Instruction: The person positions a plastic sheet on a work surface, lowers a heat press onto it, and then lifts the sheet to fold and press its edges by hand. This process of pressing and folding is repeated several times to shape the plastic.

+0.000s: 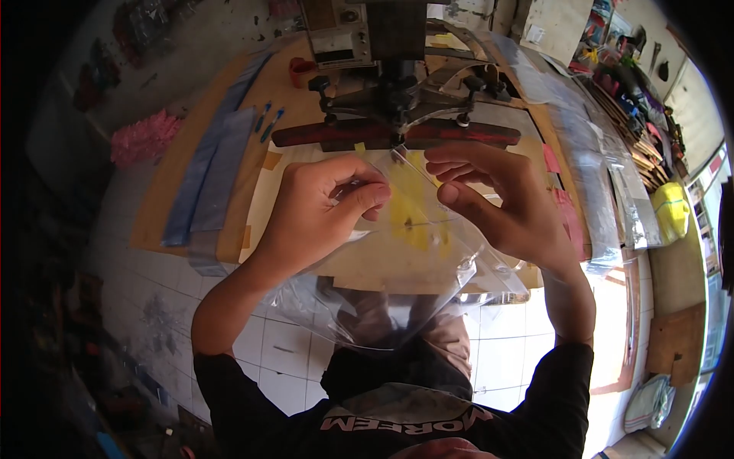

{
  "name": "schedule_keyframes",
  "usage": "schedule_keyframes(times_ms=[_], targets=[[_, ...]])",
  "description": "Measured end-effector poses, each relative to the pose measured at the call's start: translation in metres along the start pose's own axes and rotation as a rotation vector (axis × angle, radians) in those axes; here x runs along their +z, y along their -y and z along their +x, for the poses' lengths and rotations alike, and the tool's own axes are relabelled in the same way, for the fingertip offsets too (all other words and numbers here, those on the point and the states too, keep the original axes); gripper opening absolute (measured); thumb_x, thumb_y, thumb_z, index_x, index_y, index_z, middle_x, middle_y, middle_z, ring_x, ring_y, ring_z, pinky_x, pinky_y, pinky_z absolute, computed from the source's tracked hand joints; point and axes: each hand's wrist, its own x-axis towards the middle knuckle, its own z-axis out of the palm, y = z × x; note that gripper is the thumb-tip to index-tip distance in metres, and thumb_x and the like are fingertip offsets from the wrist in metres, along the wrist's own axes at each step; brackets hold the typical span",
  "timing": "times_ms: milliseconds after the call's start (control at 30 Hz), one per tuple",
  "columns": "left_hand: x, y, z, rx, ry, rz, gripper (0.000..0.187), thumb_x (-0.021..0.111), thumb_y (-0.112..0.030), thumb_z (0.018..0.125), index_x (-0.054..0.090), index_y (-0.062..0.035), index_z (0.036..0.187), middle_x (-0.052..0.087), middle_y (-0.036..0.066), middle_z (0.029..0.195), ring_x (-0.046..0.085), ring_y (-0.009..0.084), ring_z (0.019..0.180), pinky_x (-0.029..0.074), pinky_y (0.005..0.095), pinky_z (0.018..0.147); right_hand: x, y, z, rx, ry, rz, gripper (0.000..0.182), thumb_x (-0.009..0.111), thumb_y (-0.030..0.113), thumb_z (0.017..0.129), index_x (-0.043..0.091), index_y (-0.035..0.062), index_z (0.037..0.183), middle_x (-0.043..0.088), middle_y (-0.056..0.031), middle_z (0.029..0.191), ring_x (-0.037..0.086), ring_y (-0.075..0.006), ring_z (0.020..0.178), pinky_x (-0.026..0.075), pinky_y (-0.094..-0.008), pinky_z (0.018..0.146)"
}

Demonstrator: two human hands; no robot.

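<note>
My left hand [329, 195] is closed in a pinch on a clear plastic sheet [375, 306], which drapes down over the table's front edge towards my lap. To its right, my right hand [497, 195] is raised with thumb and fingers apart, its fingertips close to the sheet's upper edge. Beyond both hands lies the long dark-red bar [306, 135] of a press machine [397, 84]. Yellow tape patches [409, 203] show through the plastic on the pale board [306, 264] below.
Bluish plastic strips [218, 168] lie along the table's left side, near two blue pens [272, 125]. A red tape roll [302, 72] sits behind them. More clear plastic sheets [589, 161] cover the right edge. Pink material [145, 139] is at far left, a yellow bag [670, 212] at right.
</note>
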Motion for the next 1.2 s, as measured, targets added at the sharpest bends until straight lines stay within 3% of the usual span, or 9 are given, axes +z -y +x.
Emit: schedule_keyframes(times_ms=[167, 267, 433, 633, 733, 900, 1000, 1067, 1200], targets=[[0.011, -0.006, 0.005, 0.012, 0.014, 0.021, 0.009, 0.065, -0.003, 0.085, 0.064, 0.006, 0.087, 0.065, 0.007, 0.07, 0.064, 0.0092, 0.066, 0.05, 0.0211, 0.059, 0.014, -0.005, 0.002, 0.087, 0.049, 0.131, 0.02, 0.063, 0.011, 0.089, 0.062, -0.006, 0.1, 0.066, -0.0133, 0.083, 0.065, -0.0145, 0.076, 0.052, -0.0274, 0.069], [0.01, -0.006, 0.007, -0.035, 0.045, -0.014, 0.019, 0.068, -0.008, 0.083, 0.062, 0.0045, 0.096, 0.067, 0.011, 0.082, 0.066, 0.0138, 0.074, 0.051, 0.0256, 0.065, 0.013, -0.009, 0.0, 0.223, -0.012, 0.221, 0.022, 0.062, 0.014, 0.09, 0.062, -0.0061, 0.1, 0.067, -0.0111, 0.078, 0.065, -0.0137, 0.071, 0.052, -0.0267, 0.066], [-0.007, -0.016, -0.018, 0.236, 0.032, 0.51, 0.046, 0.076, -0.006, 0.073, 0.058, 0.0008, 0.115, 0.061, 0.018, 0.108, 0.061, 0.0278, 0.1, 0.049, 0.0361, 0.085, -0.009, -0.006, -0.009, 0.325, -0.16, 0.322, 0.025, 0.059, 0.018, 0.093, 0.063, -0.0053, 0.102, 0.068, -0.0098, 0.078, 0.066, -0.0139, 0.07, 0.052, -0.0249, 0.063], [-0.033, 0.005, -0.054, 0.389, -0.079, 0.632, 0.036, 0.071, -0.005, 0.076, 0.059, 0.0026, 0.109, 0.063, 0.018, 0.104, 0.063, 0.0296, 0.096, 0.049, 0.0359, 0.085, -0.041, -0.018, -0.029, 0.225, -0.308, 0.358, 0.025, 0.058, 0.017, 0.093, 0.063, -0.0055, 0.103, 0.068, -0.0108, 0.081, 0.065, -0.0143, 0.07, 0.053, -0.0261, 0.063], [-0.045, 0.022, -0.059, 0.505, -0.109, 0.557, 0.031, 0.073, -0.007, 0.074, 0.061, -0.0008, 0.102, 0.066, 0.016, 0.098, 0.064, 0.0304, 0.089, 0.052, 0.035, 0.077, -0.049, -0.017, -0.032, 0.181, -0.358, 0.316, 0.027, 0.055, 0.02, 0.095, 0.061, -0.0054, 0.103, 0.067, -0.0121, 0.08, 0.066, -0.0166, 0.067, 0.052, -0.0279, 0.061], [-0.046, 0.039, -0.06, 0.564, -0.162, 0.415, 0.025, 0.071, -0.011, 0.08, 0.061, 0.0012, 0.099, 0.067, 0.017, 0.095, 0.065, 0.0287, 0.09, 0.052, 0.0358, 0.08, -0.055, -0.014, -0.034, 0.174, -0.415, 0.336, 0.027, 0.054, 0.018, 0.095, 0.06, -0.0068, 0.103, 0.067, -0.0129, 0.079, 0.065, -0.0169, 0.066, 0.052, -0.0274, 0.06], [-0.034, 0.043, -0.055, 0.451, -0.193, 0.206, 0.024, 0.067, -0.013, 0.084, 0.061, 0.0044, 0.099, 0.067, 0.018, 0.095, 0.066, 0.0275, 0.091, 0.053, 0.0357, 0.08, -0.056, -0.016, -0.036, 0.163, -0.43, 0.377, 0.026, 0.055, 0.017, 0.094, 0.061, -0.0065, 0.103, 0.067, -0.0124, 0.079, 0.065, -0.0164, 0.066, 0.052, -0.0269, 0.061], [-0.026, 0.044, -0.049, 0.342, -0.234, -0.014, 0.025, 0.065, -0.014, 0.085, 0.061, 0.0067, 0.099, 0.067, 0.019, 0.096, 0.066, 0.0273, 0.091, 0.049, 0.0378, 0.09, -0.059, -0.019, -0.038, 0.146, -0.44, 0.406, 0.026, 0.058, 0.018, 0.093, 0.061, -0.0058, 0.103, 0.067, -0.0118, 0.08, 0.065, -0.0158, 0.068, 0.052, -0.0268, 0.062], [-0.025, 0.049, -0.041, 0.327, -0.213, -0.055, 0.026, 0.064, -0.015, 0.086, 0.061, 0.0066, 0.101, 0.066, 0.02, 0.1, 0.065, 0.0281, 0.094, 0.041, 0.0407, 0.099, -0.066, -0.025, -0.047, 0.106, -0.495, 0.43, 0.025, 0.055, 0.017, 0.095, 0.06, -0.0059, 0.105, 0.067, -0.0125, 0.08, 0.064, -0.0164, 0.066, 0.052, -0.0268, 0.061]])
